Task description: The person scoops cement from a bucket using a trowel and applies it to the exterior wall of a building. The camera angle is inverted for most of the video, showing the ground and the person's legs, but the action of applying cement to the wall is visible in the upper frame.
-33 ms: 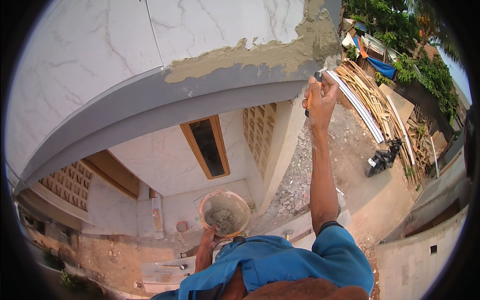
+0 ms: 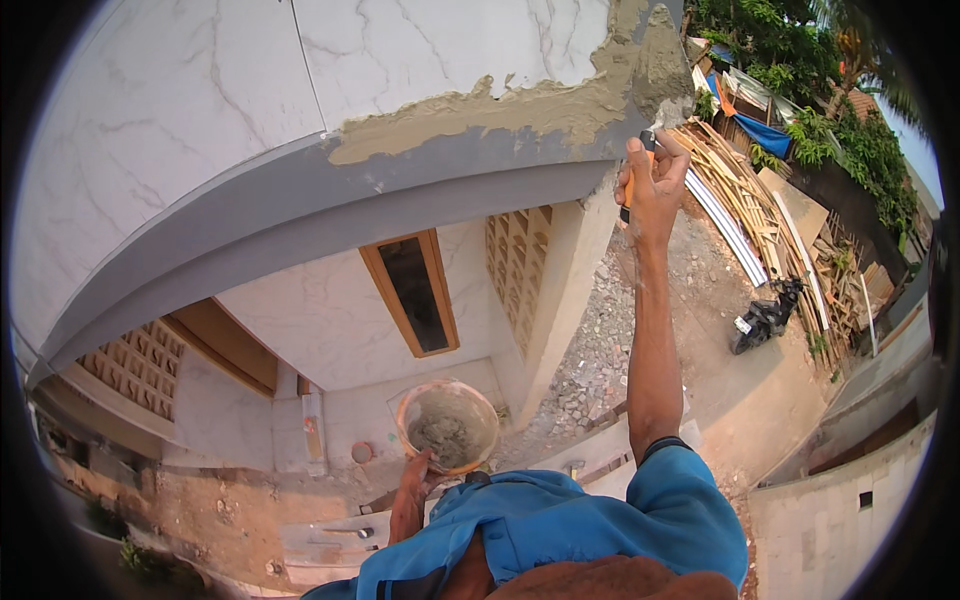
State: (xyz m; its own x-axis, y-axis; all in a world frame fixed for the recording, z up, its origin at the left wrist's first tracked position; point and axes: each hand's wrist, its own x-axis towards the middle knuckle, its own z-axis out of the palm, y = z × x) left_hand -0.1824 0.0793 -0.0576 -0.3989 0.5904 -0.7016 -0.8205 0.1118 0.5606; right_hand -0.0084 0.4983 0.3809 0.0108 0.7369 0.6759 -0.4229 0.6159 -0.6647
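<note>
My right hand (image 2: 655, 190) is raised at the right end of the grey beam (image 2: 420, 200), closed round the orange and black handle of a trowel (image 2: 662, 70). Its blade points upward at the wall's corner and looks coated with grey mortar. A band of wet mortar (image 2: 480, 112) with a ragged upper edge runs along the joint between the beam and the marble-patterned wall panels (image 2: 400, 50). Low in front of me, my left hand (image 2: 415, 475) grips the near left rim of a bucket (image 2: 408, 408), partly filled with mortar; some of its fingers are hidden.
Below the bucket, wooden planks (image 2: 310, 545) lie near my body, a hammer-like tool (image 2: 350, 531) on them. Rubble (image 2: 585, 360) covers ground beside the pillar (image 2: 560, 300). Stacked timber (image 2: 735, 190) and a parked motorbike (image 2: 768, 318) are at right. A tall window (image 2: 410, 295) faces me.
My right hand and the trowel have shifted slightly to the right, and the blade now stands out more at the corner. My left hand and the bucket have stayed in place.
</note>
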